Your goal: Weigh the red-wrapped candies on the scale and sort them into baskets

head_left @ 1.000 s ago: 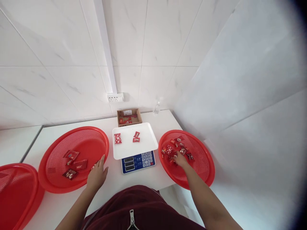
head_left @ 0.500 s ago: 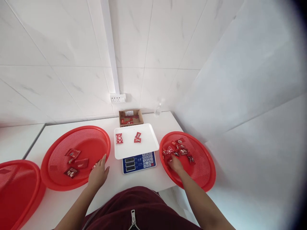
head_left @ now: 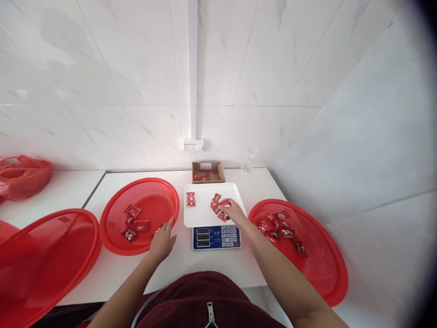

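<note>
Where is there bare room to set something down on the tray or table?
Bare: the middle of the white tray, between the dotted packet and right hand; also the table between scale and maroon garment. Crowded: the tray's right side, with small packets around the hand, and the right basket's far-left part.

Narrow gap, middle basket [head_left: 160,205] to tray [head_left: 202,215]

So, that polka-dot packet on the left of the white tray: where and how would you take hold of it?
Probably best pinched by its left and right edges, thumb and finger coming down from above: the polka-dot packet appears to lie flat on the white tray, apart from the red packets by the right hand, so both edges look free.
</note>
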